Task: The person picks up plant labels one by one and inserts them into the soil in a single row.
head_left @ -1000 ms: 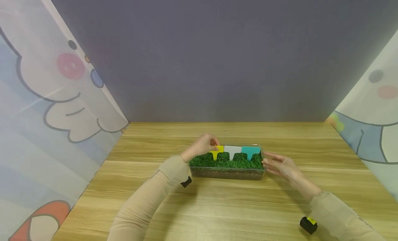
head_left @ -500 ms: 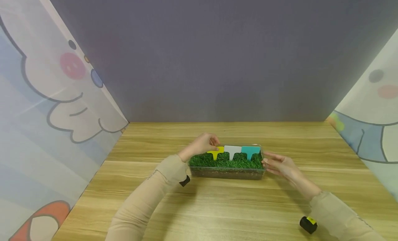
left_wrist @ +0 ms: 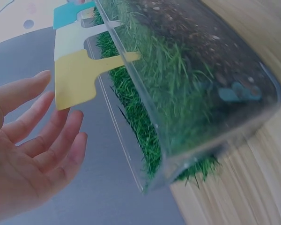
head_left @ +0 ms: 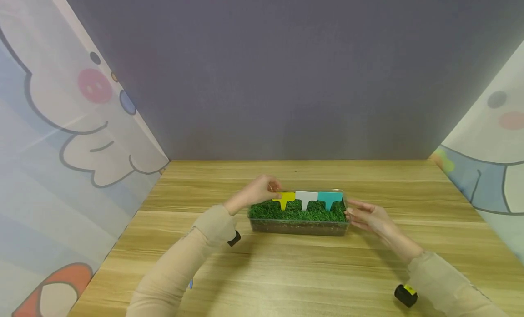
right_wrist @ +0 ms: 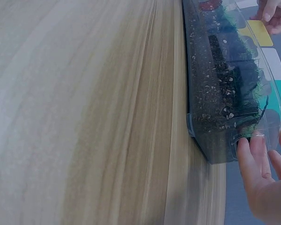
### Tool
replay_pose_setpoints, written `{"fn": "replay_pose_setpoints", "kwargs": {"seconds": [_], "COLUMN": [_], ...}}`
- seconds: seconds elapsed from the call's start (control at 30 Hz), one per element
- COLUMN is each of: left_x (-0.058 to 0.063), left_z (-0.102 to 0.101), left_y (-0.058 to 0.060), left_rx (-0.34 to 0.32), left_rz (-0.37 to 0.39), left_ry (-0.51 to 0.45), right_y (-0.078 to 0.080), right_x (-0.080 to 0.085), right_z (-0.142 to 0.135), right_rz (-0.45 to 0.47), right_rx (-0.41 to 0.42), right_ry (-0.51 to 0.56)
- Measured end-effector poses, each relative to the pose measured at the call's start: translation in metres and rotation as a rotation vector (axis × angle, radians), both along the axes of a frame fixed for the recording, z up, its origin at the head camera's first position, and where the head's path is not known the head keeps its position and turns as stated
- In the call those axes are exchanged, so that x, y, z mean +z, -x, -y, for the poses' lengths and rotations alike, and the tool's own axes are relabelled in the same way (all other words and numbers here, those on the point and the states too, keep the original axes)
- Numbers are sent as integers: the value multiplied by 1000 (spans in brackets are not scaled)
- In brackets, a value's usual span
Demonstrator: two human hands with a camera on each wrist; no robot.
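Note:
A clear planter box (head_left: 299, 227) holds dark soil and green grass (head_left: 262, 211). Three T-shaped plant labels stand upright in it: yellow (head_left: 286, 197), white (head_left: 306, 197) and teal (head_left: 330, 198). My left hand (head_left: 261, 189) is at the yellow label's outer corner. In the left wrist view its fingers are spread, the thumb apart from the label and fingertips close behind its edge. My right hand (head_left: 370, 217) touches the box's right end; the right wrist view shows its extended fingers (right_wrist: 246, 159) against the end wall.
The box stands on a wood-grain table (head_left: 311, 271) before a grey panel (head_left: 286, 80). Cartoon-printed sheets (head_left: 82, 126) flank both sides. A small blue thing (head_left: 190, 284) peeks out beside the left sleeve. Black wrist devices (head_left: 406, 295) hang under both cuffs.
My left hand has loosened from the yellow label and drawn a little to the left, baring more of it. The right hand and the box have stayed put.

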State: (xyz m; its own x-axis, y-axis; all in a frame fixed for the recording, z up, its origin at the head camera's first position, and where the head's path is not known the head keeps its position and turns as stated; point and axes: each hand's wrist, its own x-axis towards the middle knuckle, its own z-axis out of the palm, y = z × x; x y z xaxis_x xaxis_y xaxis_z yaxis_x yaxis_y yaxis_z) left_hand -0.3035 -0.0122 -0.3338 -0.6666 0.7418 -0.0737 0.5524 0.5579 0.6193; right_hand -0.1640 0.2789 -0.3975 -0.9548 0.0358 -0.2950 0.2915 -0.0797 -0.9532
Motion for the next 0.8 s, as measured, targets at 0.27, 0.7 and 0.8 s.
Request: {"fn": "replay_pose_setpoints", "kwargs": {"seconds": [0.27, 0.7, 0.8], "left_x": [2, 5, 5], "left_z": [17, 54, 64], "left_y": [-3, -3, -4], "left_rx": [0, 63, 70], "left_rz": [-12, -25, -32], "left_ry": [-2, 17, 7], "right_y": [0, -1, -1], "right_x": [0, 0, 0], "right_z": [0, 0, 0], "right_rz": [9, 0, -2], "right_rx": [-5, 1, 2], "right_ry": [-2, -12, -16]}}
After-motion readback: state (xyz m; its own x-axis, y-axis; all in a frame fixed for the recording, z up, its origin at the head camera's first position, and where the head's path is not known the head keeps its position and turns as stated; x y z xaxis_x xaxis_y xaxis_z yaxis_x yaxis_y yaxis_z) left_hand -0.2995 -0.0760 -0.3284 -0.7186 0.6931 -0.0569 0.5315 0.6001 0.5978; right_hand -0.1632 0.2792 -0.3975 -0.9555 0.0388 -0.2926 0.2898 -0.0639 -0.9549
